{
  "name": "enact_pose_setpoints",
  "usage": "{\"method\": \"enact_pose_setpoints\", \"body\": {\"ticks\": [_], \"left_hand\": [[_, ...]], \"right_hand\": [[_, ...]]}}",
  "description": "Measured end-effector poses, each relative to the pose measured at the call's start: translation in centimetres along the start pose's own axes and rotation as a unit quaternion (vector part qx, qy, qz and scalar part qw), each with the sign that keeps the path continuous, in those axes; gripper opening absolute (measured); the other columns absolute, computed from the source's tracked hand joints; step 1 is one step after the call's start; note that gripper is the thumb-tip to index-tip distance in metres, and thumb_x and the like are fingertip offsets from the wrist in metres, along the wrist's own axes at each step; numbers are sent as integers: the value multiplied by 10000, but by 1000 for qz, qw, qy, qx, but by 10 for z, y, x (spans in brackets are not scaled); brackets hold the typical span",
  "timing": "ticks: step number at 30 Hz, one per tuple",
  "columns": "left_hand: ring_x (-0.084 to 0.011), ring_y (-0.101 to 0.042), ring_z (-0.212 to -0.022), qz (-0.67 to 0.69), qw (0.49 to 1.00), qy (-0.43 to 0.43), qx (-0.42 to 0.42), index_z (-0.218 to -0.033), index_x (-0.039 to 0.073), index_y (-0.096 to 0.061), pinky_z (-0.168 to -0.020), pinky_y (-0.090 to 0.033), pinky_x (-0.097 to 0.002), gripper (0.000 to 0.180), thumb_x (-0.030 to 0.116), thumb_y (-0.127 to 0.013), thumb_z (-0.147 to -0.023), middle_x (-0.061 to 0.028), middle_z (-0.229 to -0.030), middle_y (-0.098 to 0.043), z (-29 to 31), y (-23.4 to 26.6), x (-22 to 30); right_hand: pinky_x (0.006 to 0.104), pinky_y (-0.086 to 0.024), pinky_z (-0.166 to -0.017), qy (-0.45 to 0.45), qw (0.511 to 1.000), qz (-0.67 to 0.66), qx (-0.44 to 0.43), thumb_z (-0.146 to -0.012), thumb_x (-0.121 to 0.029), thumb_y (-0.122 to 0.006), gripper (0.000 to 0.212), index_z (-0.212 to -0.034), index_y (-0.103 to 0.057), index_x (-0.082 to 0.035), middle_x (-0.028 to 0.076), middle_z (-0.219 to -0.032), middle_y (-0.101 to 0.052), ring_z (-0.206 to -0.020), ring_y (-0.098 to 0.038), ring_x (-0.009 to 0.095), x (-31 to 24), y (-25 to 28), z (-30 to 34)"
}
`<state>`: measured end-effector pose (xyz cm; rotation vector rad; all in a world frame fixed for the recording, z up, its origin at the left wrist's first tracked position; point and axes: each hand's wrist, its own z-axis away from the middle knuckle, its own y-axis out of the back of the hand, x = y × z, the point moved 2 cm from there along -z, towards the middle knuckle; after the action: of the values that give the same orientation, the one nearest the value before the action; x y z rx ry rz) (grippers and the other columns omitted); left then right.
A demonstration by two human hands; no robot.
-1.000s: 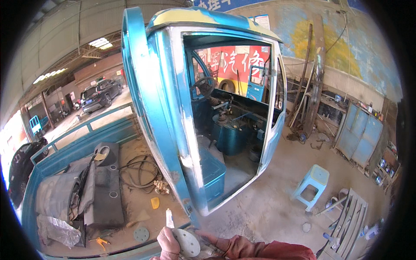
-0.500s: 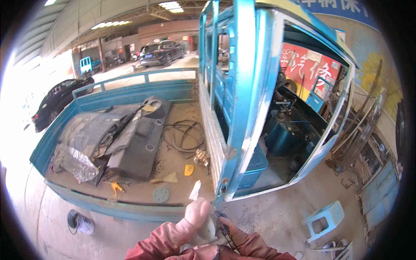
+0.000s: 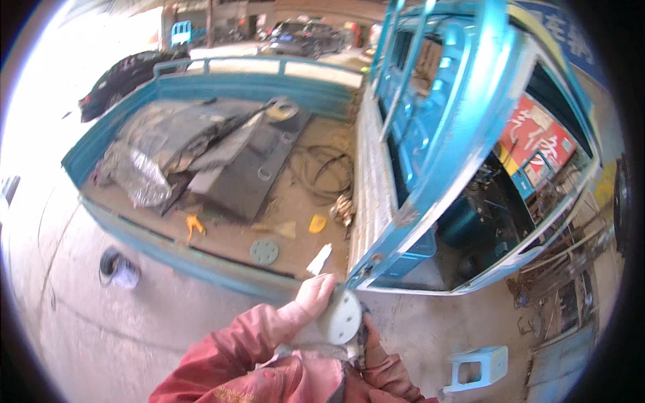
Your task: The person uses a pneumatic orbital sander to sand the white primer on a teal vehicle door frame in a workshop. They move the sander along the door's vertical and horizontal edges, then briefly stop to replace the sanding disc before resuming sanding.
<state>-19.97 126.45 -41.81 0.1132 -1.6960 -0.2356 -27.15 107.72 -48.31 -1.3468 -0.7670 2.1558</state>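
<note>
A pale round sanding disc [image 3: 340, 317] with several holes faces me, just in front of my chest. My left hand [image 3: 313, 297] is closed at its left edge, fingers pressed together on the rim. To its right, my right hand [image 3: 373, 344] is wrapped round the dark body of a sander, which the disc mostly hides. Beyond my hands is a blue truck bed [image 3: 181, 254]. In it lie a white tube [image 3: 320, 258], a second, greenish sanding disc [image 3: 264, 252], a yellow scraper [image 3: 317, 224] and an orange-yellow tool [image 3: 195, 226].
Grey panels [image 3: 235, 178], crumpled silvery sheeting [image 3: 144, 178] and a coiled hose [image 3: 322, 171] fill much of the bed. The blue cab frame [image 3: 463, 127] rises at right. A light-blue stool [image 3: 476, 369] and a bucket [image 3: 123, 272] stand on the floor.
My view has tipped down and swung left, so the truck sits higher and further right. The sanding disc has turned to face me more fully, its holes now showing.
</note>
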Motion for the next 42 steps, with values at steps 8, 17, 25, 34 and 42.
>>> {"method": "enact_pose_setpoints", "body": {"ticks": [8,17,25,34,42], "left_hand": [[-461,-642,-1031,-69,997,-2,-24,-1136,32,-661,-901,-520,-486,376,347,-472,-1057,-242,-1082,-693,16,4,-39],[-319,-597,-848,-108,982,-153,6,-745,69,-626,-770,-449,-428,373,384,-632,-946,-109,-825,-612,32,28,-36],[-340,-565,-764,-12,986,-112,123,-708,66,-584,-691,-432,-442,353,329,-613,-942,-110,-753,-567,12,71,-100],[-402,-650,-1088,18,944,215,251,-1207,54,-654,-950,-514,-463,401,388,-610,-990,-213,-1152,-673,22,170,-296],[-420,-633,-1175,-149,791,574,151,-1337,81,-576,-984,-511,-495,540,475,-604,-968,-232,-1259,-651,206,191,-483]], "right_hand": [[445,-477,-1094,-29,995,10,-93,-1046,-384,-485,570,-1488,-484,-24,145,-1407,-611,-1254,-611,290,5,3,-9],[380,-493,-986,-143,987,37,-61,-1053,-334,-516,455,-1386,-519,-24,111,-1299,-606,-1171,-608,221,42,-20,-36],[332,-533,-881,-108,909,397,-66,-1004,-289,-618,430,-1336,-553,-23,79,-1202,-637,-1065,-641,176,69,-25,-94],[368,-495,-961,103,743,659,-56,-747,-118,-844,625,-1283,-536,-29,99,-1151,-607,-1062,-605,218,97,-132,-226],[463,-528,-979,188,501,838,-109,-705,-255,-905,847,-1399,-466,-44,197,-1291,-618,-1148,-648,390,154,-165,-353]]}}
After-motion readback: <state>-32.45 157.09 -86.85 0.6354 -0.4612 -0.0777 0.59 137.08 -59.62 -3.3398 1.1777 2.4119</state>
